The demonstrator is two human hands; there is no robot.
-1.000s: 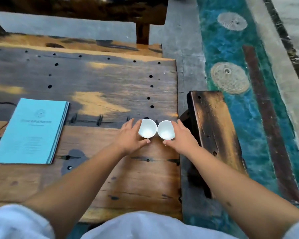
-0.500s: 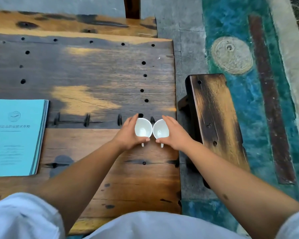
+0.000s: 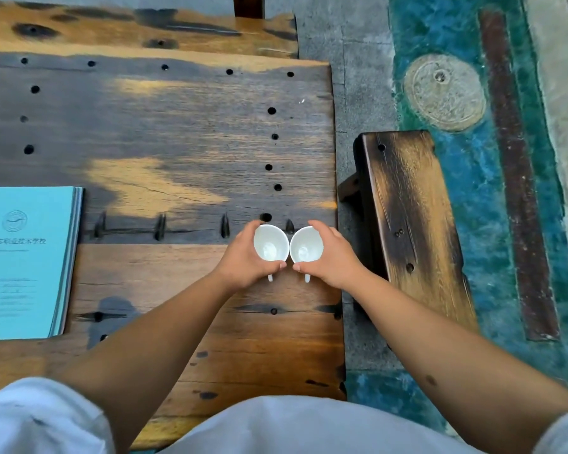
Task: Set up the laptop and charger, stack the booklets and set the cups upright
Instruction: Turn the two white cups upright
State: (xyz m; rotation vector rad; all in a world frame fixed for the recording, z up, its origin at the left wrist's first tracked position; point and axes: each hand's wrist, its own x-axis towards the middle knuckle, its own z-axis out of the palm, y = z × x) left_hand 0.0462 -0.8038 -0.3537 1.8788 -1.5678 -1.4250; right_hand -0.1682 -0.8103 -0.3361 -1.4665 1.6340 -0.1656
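**Cups upright, side by side near the desk's right edge**

The left cup (image 3: 271, 243) and right cup (image 3: 306, 245) stand mouths up, rims touching, handles pointing toward the person. The left hand (image 3: 243, 257) wraps its cup from the left; the right hand (image 3: 333, 257) wraps the other from the right. The booklets (image 3: 23, 260) lie well apart on the desk (image 3: 177, 142), to the left, so the left hand is nearer them.

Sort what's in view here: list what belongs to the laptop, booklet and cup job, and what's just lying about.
Belongs to the job:
- left small white ceramic cup, upright, held by the left hand
- right small white ceramic cup, upright, held by the right hand
- stack of teal paper booklets

Just there:
- dark worn wooden table
- narrow wooden bench
- teal painted floor
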